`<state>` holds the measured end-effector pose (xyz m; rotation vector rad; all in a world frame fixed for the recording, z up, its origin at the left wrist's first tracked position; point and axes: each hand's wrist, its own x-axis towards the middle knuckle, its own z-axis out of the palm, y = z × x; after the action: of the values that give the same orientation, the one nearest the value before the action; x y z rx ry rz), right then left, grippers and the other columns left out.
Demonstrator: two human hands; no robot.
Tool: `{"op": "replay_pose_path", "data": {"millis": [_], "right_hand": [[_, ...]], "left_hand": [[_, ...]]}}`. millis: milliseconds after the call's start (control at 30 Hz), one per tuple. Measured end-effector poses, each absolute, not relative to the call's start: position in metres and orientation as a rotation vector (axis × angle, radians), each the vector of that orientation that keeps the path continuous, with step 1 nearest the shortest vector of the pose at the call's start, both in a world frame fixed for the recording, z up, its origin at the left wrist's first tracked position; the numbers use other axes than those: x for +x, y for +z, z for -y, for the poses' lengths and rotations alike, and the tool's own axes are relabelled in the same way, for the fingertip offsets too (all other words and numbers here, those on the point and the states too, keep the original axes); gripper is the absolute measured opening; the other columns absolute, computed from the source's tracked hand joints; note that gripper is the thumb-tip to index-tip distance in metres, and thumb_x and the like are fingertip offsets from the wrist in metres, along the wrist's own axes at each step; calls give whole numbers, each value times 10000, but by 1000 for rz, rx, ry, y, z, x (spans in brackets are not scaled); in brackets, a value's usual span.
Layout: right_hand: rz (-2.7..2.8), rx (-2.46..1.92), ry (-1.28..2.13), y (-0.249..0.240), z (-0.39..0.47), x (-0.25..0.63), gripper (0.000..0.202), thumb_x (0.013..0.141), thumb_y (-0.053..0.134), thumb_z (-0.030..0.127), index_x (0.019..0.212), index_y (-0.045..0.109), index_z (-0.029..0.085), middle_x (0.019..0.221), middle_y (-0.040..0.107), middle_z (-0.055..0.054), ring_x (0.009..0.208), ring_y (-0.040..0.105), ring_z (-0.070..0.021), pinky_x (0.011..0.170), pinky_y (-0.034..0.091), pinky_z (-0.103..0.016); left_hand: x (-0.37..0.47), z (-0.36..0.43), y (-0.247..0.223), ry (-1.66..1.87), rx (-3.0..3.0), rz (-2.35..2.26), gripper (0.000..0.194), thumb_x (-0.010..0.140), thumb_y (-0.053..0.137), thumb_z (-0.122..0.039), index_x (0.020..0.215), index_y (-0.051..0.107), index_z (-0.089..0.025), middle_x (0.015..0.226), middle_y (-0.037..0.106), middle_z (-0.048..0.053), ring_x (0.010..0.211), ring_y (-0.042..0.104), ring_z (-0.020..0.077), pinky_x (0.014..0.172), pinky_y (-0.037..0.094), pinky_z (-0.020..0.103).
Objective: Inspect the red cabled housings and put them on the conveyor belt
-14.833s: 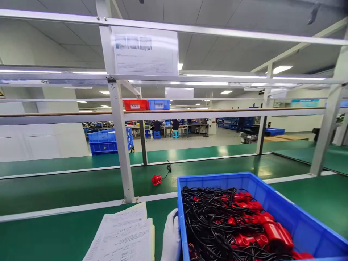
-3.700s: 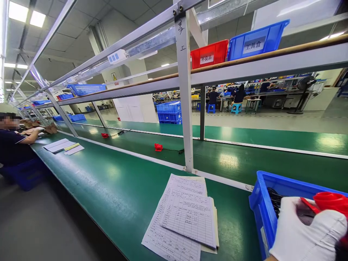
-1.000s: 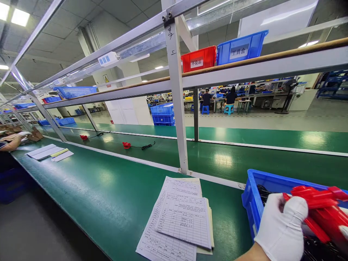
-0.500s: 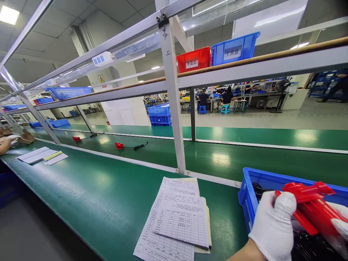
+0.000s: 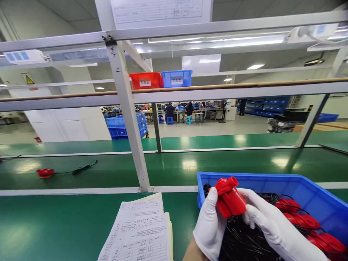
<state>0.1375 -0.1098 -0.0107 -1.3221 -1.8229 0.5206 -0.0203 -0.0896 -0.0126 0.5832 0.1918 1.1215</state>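
Held over the blue bin [image 5: 252, 177] is a red plastic pump-like unit [image 5: 231, 198], with a short round spout at its top. My left hand [image 5: 208, 223], in a white glove, grips its left side between thumb and fingers. My right hand [image 5: 268, 223], gloved too, has its fingers closed against the lower right side. Bundled black cables [image 5: 241, 241] fill the bin's near left part below the hands. More red units [image 5: 304, 221] with black cords lie along its right side. Whether a cord hangs from the held unit is hidden.
Printed forms [image 5: 144, 232] lie left of the bin on the green bench. Beyond a white post [image 5: 130, 119], another red unit [image 5: 45, 173] with a coiled cord rests on the green belt. A shelf above carries a red box [image 5: 146, 80] and a blue box [image 5: 176, 79].
The view has swung right, bringing more of the bin into sight. Both hands still hold the red unit, now turned more upright with its spout up.
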Motion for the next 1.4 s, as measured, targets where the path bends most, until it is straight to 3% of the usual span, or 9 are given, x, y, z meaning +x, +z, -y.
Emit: {"op": "replay_pose_path", "data": {"millis": [133,233,433,600,933,1100,1233,1333,1400], "right_hand": [[1829,-1246,760,1,119,136,525,950,454,587,1348,446,245,1327,565,-97,1203,567,-250,1054,483,-361],[1823,-1197,801,6,121,140,493,948,470,581,1325,454,265,1395,520,-84,1279,517,-249,1079,464,-350],[1770,-1196,554,19,131,151,375,969,427,581,1100,549,252,1035,632,-49,946,634,-195,825,553,-270],[1884,-1184,527,22,137,155,469,939,416,646,851,574,213,767,555,-19,677,548,-154,592,481,-234],[2144,-1110,688,35,136,162,285,960,518,520,1026,617,261,1025,635,-21,907,617,-165,827,520,-247],[2060,-1006,755,38,135,161,321,947,526,547,1041,649,265,1073,651,-50,978,627,-204,916,536,-302],[1585,-977,1287,41,123,158,511,1009,314,595,844,606,210,722,618,-8,610,576,-126,644,540,-239],[1374,-1030,1405,53,103,175,653,1015,202,595,690,569,163,572,538,8,451,465,-56,514,442,-175],[1476,-1223,981,69,83,202,687,987,229,598,611,574,138,507,520,-2,405,462,-43,490,404,-179]], "left_hand": [[-26,86,-17,1097,666,-130,557,962,456,-568,1216,667,-120,1131,695,129,1098,609,256,1041,400,381],[-35,85,-19,1134,855,-175,529,927,534,-570,1224,639,-144,1220,646,136,1117,585,277,1021,406,404],[-46,85,-9,1311,1296,-177,624,718,822,-471,1213,511,-252,1174,590,71,1061,600,276,929,470,397],[-38,78,-26,1607,1627,-328,611,734,808,-278,1232,459,-338,1265,563,53,1295,503,319,1103,387,492],[-48,76,-34,1937,2387,-428,737,780,653,-34,1362,344,-364,1207,633,76,1206,596,316,1018,476,615],[-58,79,-17,1743,2759,-517,254,898,565,-195,1136,581,-282,1024,681,76,1082,643,297,968,498,566],[-103,86,-17,1548,2725,-985,911,795,639,-661,1525,245,-284,1509,442,151,1423,369,366,1187,250,605],[-178,94,-46,1043,2586,-1594,654,906,534,-559,1500,352,-355,1588,342,43,1479,262,336,1174,293,562],[-234,101,-80,735,2396,-2001,541,930,469,-482,1458,430,-370,1566,365,-9,1457,314,313,1159,320,547]]}}
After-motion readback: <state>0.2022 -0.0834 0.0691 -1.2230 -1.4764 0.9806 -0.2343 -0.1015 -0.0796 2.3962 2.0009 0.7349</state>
